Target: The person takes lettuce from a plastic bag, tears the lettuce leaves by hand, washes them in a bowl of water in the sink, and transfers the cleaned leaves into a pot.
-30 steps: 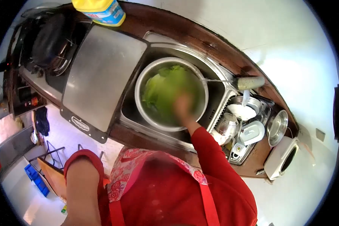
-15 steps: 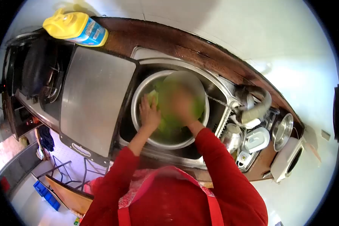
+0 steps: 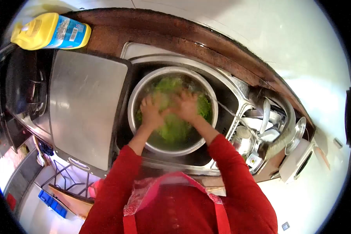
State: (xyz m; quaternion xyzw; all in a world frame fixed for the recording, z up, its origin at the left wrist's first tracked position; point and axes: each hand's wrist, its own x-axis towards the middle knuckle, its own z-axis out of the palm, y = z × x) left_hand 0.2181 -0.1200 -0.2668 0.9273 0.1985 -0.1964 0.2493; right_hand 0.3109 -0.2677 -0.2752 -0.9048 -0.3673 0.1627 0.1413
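Note:
A wide steel basin (image 3: 133,99) sits in the sink, filled with wet-looking leafy greens (image 3: 171,130), partly blurred. Over the greens, inside the rim, is my left hand (image 3: 151,114), its fingers spread and pointing away from me. Just to its right, my right hand (image 3: 186,106) also has its fingers apart, resting on or just over the leaves. Thumbs of both hands come close together near the middle. Neither hand grips anything that I can make out, and motion smears the leaves between them.
Left of the basin lies a flat metal-coloured board (image 3: 87,105). A yellow jug with a blue label (image 3: 66,33) stands at the back left. On the right, a rack holds dishes and a steel pot (image 3: 242,139), beside a curved faucet-like pipe (image 3: 286,124). A dark pan (image 3: 21,82) is far left.
My right hand has moved left, nearer my left hand. The blurred, pale round shape around it no longer shows. The view has shifted, so the jug and board appear further left.

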